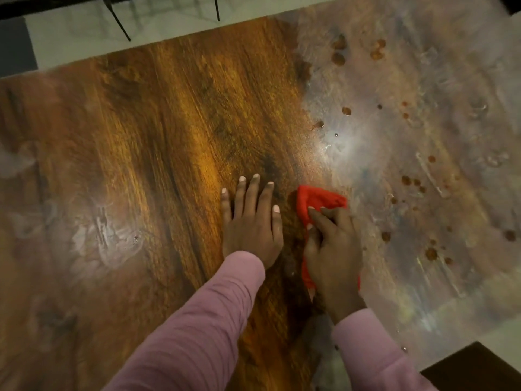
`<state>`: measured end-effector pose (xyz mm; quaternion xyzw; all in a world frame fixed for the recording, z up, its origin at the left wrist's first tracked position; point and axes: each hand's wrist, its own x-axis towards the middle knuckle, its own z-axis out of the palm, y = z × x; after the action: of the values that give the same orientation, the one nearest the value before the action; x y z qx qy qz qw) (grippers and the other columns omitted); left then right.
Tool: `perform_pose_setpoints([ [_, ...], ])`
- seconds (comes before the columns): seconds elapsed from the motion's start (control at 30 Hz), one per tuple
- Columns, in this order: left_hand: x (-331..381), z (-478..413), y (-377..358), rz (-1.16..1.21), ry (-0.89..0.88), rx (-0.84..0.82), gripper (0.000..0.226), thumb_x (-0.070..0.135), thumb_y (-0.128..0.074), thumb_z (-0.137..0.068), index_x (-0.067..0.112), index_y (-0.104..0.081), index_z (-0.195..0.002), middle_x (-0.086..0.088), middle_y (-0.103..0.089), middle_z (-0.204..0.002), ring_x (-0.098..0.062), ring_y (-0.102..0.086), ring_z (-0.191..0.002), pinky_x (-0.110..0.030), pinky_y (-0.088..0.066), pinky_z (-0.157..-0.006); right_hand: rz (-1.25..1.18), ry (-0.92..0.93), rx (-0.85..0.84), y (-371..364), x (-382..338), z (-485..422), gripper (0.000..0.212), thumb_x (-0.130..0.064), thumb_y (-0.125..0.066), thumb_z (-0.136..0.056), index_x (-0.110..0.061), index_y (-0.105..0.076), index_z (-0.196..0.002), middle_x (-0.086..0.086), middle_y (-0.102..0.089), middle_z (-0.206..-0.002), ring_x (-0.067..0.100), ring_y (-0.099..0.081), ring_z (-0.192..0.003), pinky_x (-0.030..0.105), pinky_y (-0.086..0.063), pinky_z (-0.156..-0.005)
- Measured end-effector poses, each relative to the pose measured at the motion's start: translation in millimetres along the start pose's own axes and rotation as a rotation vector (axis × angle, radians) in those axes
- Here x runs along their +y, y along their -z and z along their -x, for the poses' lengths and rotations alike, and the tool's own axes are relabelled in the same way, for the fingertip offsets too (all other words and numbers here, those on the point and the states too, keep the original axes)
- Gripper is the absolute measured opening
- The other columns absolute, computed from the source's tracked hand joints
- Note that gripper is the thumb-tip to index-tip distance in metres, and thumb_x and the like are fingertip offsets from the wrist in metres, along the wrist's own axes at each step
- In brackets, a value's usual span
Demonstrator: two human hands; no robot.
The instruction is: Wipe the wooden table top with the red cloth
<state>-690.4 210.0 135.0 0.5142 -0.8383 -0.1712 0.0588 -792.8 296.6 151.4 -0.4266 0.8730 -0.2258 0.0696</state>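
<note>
The crumpled bright red cloth (318,200) lies on the brown, grained wooden surface (169,136), toward the person. It sits at the border between clean warm-brown wood and a hazy greyish-white film (423,136) over the right part. The right hand (334,249) lies on top of the cloth, its grip closed round it, fingers curled and bunching the fabric. Red shows beyond the fingertips and below the palm. Just beside it, the left hand (252,227) rests flat on bare wood, grip open, fingers straight and slightly spread, holding nothing. Both arms wear pale pink ribbed sleeves (197,320). Round brown droplets (338,59) dot the film. Fainter pale smears (101,238) mark the surface's left side. Beyond the far edge, thin black legs (119,22) stand on a pale floor (70,38).
</note>
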Motion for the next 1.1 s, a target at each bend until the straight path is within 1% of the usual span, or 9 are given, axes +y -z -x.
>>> perform_pose_setpoints([
  [0.13, -12.7, 10.7, 3.1, -0.083, 0.147, 0.015, 0.056, 0.034, -0.019, -0.093, 0.021, -0.032, -0.147, -0.007, -0.024, -0.157, -0.030, -0.013, -0.146, -0.055, -0.005, -0.116, 0.014, 0.269, -0.154, 1.0, -4.7, 36.8, 0.034, -0.015, -0.053, -0.084, -0.014, -0.069, -0.114, 0.005, -0.064, -0.111, 0.026, -0.054, -0.094, 0.036, -0.047, -0.076],
  [0.23, -22.7, 20.8, -4.4, -0.162, 0.131, -0.045, 0.058, 0.036, -0.016, -0.095, 0.022, -0.019, -0.151, -0.008, -0.013, -0.159, -0.033, -0.007, -0.146, -0.059, -0.007, -0.114, 0.075, 0.414, -0.191, 7.6, 11.4, 37.5, 0.033, -0.010, -0.064, -0.080, -0.016, -0.070, -0.112, 0.004, -0.065, -0.111, 0.028, -0.056, -0.093, 0.038, -0.045, -0.078],
  [0.43, -21.9, 20.3, -8.1, -0.174, 0.123, -0.023, 0.057, 0.035, -0.020, -0.095, 0.022, -0.017, -0.151, -0.009, -0.013, -0.159, -0.035, -0.008, -0.145, -0.062, -0.005, -0.113, 0.041, 0.049, 0.013, 8.2, 17.6, 18.3, 0.032, -0.010, -0.056, -0.081, -0.015, -0.071, -0.109, 0.004, -0.063, -0.108, 0.026, -0.050, -0.095, 0.036, -0.044, -0.079],
  [0.53, -23.1, 20.7, -10.0, -0.183, 0.123, -0.019, 0.057, 0.036, -0.021, -0.095, 0.023, -0.016, -0.151, -0.009, -0.012, -0.159, -0.035, -0.006, -0.145, -0.062, -0.004, -0.113, 0.031, 0.233, -0.110, 2.1, -0.4, 62.9, 0.031, -0.013, -0.055, -0.082, -0.013, -0.070, -0.110, 0.006, -0.064, -0.109, 0.028, -0.053, -0.093, 0.033, -0.040, -0.078],
  [0.63, -22.6, 20.5, -9.4, -0.185, 0.119, -0.008, 0.058, 0.038, -0.024, -0.095, 0.022, -0.019, -0.150, -0.010, -0.014, -0.159, -0.035, -0.008, -0.145, -0.062, -0.004, -0.112, 0.020, 0.402, -0.200, 7.5, 8.6, 80.0, 0.029, -0.015, -0.054, -0.085, -0.012, -0.069, -0.110, 0.008, -0.065, -0.111, 0.031, -0.056, -0.092, 0.038, -0.046, -0.076],
  [0.73, -22.8, 20.0, -8.4, -0.185, 0.110, -0.010, 0.060, 0.041, -0.024, -0.094, 0.022, -0.019, -0.150, -0.010, -0.015, -0.159, -0.035, -0.008, -0.145, -0.063, -0.004, -0.112, 0.089, 0.310, -0.076, 12.1, 28.2, 56.9, 0.025, -0.014, -0.057, -0.084, -0.014, -0.071, -0.106, 0.006, -0.066, -0.107, 0.031, -0.056, -0.090, 0.041, -0.046, -0.077],
  [0.83, -22.8, 19.9, -8.6, -0.178, 0.108, -0.013, 0.063, 0.048, -0.026, -0.093, 0.022, -0.019, -0.151, -0.010, -0.014, -0.159, -0.035, -0.006, -0.145, -0.063, -0.001, -0.112, 0.070, 0.110, 0.071, 13.4, 36.8, 39.0, 0.026, -0.007, -0.058, -0.080, -0.012, -0.073, -0.101, 0.007, -0.066, -0.102, 0.032, -0.055, -0.089, 0.030, -0.039, -0.079],
  [0.9, -21.8, 20.2, -8.4, -0.184, 0.107, -0.012, 0.064, 0.050, -0.026, -0.093, 0.023, -0.019, -0.151, -0.010, -0.014, -0.159, -0.035, -0.006, -0.145, -0.064, -0.001, -0.112, 0.051, 0.065, 0.075, 8.9, 28.8, 46.6, 0.027, -0.009, -0.057, -0.080, -0.012, -0.073, -0.102, 0.006, -0.065, -0.103, 0.032, -0.055, -0.091, 0.032, -0.040, -0.080],
  [1.1, -22.7, 20.5, -10.1, -0.210, 0.103, -0.006, 0.064, 0.050, -0.024, -0.093, 0.023, -0.019, -0.150, -0.011, -0.014, -0.159, -0.036, -0.007, -0.145, -0.065, -0.003, -0.111, 0.058, 0.441, -0.158, 14.5, 23.9, 90.6, 0.032, -0.009, -0.058, -0.079, -0.012, -0.070, -0.108, 0.008, -0.066, -0.110, 0.030, -0.056, -0.092, 0.036, -0.044, -0.077],
])
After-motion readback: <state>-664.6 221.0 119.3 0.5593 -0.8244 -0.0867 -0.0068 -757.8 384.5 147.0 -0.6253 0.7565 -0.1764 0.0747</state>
